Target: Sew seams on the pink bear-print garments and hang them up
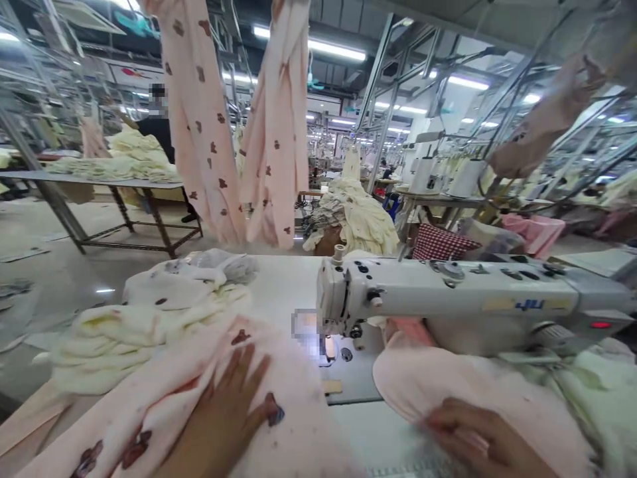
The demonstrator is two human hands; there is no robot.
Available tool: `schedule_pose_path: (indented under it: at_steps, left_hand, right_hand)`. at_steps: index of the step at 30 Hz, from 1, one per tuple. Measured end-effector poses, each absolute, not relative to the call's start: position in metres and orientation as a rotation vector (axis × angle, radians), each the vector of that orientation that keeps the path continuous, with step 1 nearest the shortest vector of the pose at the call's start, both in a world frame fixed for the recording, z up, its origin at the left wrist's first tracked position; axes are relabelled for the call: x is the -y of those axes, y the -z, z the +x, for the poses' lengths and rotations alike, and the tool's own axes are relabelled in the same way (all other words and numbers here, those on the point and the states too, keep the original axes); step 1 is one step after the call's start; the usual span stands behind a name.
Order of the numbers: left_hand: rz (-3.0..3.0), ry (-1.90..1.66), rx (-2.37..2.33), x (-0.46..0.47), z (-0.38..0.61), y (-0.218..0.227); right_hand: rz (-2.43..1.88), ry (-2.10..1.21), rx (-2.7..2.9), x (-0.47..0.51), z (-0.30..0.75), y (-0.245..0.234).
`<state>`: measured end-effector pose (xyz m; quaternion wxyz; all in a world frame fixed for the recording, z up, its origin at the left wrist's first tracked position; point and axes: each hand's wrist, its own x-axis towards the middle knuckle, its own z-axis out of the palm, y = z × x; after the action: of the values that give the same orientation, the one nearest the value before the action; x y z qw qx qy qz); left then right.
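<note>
In the head view, the left hand (pixel 233 398) lies on the printed cloth (pixel 303 411), its grip spread flat with the fingers apart and pressing nothing between them. That cloth, pink with brown figures, covers the near left of the worktop (pixel 279 272) and reaches right toward the needle end of the machine (pixel 423 292). The right hand (pixel 472 431), slightly blurred, has its grip closed on the near edge of the plain cloth (pixel 462 378), a pink piece with a curved left edge, which lies to the right, on the near side of the machine's long arm. A red light (pixel 600 324) glows at the machine's right end, and a bright glow shows under its head at the left. Yellow cloth (pixel 99 345) is bunched left of the left hand, with white cloth (pixel 169 285) just beyond it; pale green cloth (pixel 607 385) sits at the far right edge. Beyond the worktop, two pink strips (pixel 199 133) hang down, a yellow heap (pixel 368 216) stands near a checked cushion (pixel 440 242), and a person (pixel 162 133) in dark clothes stands at the left behind a table (pixel 99 178) bearing piled cloth.
</note>
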<state>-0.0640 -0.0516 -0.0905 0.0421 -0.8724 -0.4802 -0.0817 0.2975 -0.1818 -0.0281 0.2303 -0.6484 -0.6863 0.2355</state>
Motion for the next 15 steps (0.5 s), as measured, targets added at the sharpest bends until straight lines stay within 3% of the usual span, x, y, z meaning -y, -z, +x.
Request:
schedule_pose_path:
  at_steps: [3, 6, 11, 15]
  left_hand:
    - [-2.75, 0.231, 1.454, 0.035, -0.051, 0.088]
    - [-2.794, 0.291, 1.388, 0.034, -0.046, 0.098]
    - [-2.719, 0.335, 1.445, 0.04, -0.049, 0.109]
    - [-2.728, 0.297, 1.475, 0.047, -0.056, 0.101]
  right_hand:
    - [-2.158, -0.251, 1.628, 0.181, 0.339, 0.034]
    - [-2.36, -0.101, 1.477, 0.169, 0.355, 0.042]
    - [-2.297, -0.082, 1.508, 0.149, 0.334, 0.047]
    - [-2.142, 0.128, 1.448, 0.157, 0.35, 0.044]
